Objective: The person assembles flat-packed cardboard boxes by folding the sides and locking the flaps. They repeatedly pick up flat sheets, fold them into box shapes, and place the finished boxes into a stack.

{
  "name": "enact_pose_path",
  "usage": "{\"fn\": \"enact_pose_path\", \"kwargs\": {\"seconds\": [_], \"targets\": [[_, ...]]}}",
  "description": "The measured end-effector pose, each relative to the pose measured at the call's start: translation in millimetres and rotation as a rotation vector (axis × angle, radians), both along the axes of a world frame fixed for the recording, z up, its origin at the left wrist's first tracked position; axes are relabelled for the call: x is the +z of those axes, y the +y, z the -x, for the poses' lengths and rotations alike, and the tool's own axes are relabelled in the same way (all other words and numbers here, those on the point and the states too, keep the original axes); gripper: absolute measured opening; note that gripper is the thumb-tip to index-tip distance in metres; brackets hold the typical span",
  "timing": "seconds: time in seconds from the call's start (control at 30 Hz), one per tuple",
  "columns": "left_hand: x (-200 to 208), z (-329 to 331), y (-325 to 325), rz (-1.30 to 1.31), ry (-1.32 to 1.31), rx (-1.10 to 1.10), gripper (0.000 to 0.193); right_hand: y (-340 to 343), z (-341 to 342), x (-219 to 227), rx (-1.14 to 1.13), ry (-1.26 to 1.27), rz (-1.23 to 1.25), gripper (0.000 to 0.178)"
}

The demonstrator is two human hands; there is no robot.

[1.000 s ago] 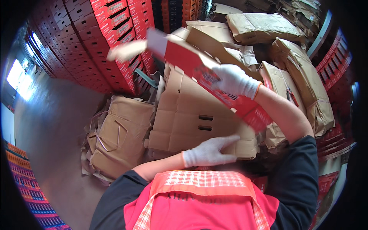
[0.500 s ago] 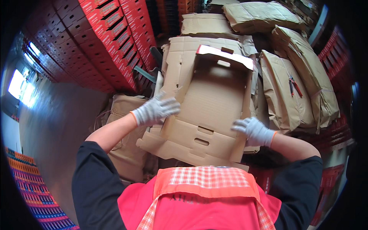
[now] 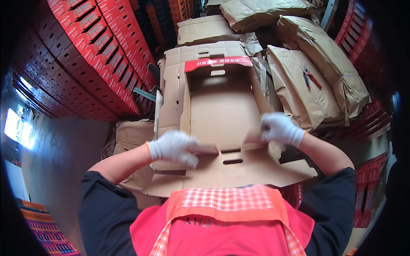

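Observation:
A brown cardboard box (image 3: 224, 115), partly folded, lies in front of me with its inside up. Its far wall stands upright with a red printed rim (image 3: 218, 63), while the near panel (image 3: 232, 173) spreads flat toward my body. At the near left corner, my left hand (image 3: 174, 147), in a white glove, is closed on a small corner flap (image 3: 204, 149) bent inward. My gloved right hand (image 3: 282, 129) grips the matching flap (image 3: 255, 138) at the near right corner. Both flaps and the fingertips are somewhat blurred.
Flat cardboard sheets (image 3: 168, 94) lie under the box. Paper-wrapped bundles (image 3: 303, 85) lie to the right, with red-handled pliers (image 3: 311, 79) on one. Stacked red boxes (image 3: 92, 47) rise at the far left; another wrapped bundle (image 3: 132, 134) sits beside my left forearm.
The box has turned straighter before me. Both hands went from open beside its walls to holding the near corner flaps, which are now bent inward. The near panel lies flatter.

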State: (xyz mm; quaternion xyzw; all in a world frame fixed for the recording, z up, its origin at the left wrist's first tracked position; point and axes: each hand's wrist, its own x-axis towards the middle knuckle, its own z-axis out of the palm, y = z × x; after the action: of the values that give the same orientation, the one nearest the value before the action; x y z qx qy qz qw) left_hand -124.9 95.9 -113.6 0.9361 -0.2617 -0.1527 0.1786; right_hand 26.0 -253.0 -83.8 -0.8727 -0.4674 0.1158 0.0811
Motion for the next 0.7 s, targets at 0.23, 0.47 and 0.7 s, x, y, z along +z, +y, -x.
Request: {"fn": "enact_pose_path", "kwargs": {"seconds": [0.23, 0.47, 0.7], "targets": [[23, 42, 16, 0.143, 0.953, -0.008, 0.065, -23, 48, 14, 0.201, 0.733, 0.509, 0.074], [-77, 39, 21, -0.264, -0.471, 0.477, 0.05, -32, -6, -55, -0.196, 0.088, -0.17, 0.084], [-145, 32, -19, 1.788, 0.107, 0.957, 0.064, -9, -13, -138, -0.723, 1.153, -0.992, 0.082]]}}
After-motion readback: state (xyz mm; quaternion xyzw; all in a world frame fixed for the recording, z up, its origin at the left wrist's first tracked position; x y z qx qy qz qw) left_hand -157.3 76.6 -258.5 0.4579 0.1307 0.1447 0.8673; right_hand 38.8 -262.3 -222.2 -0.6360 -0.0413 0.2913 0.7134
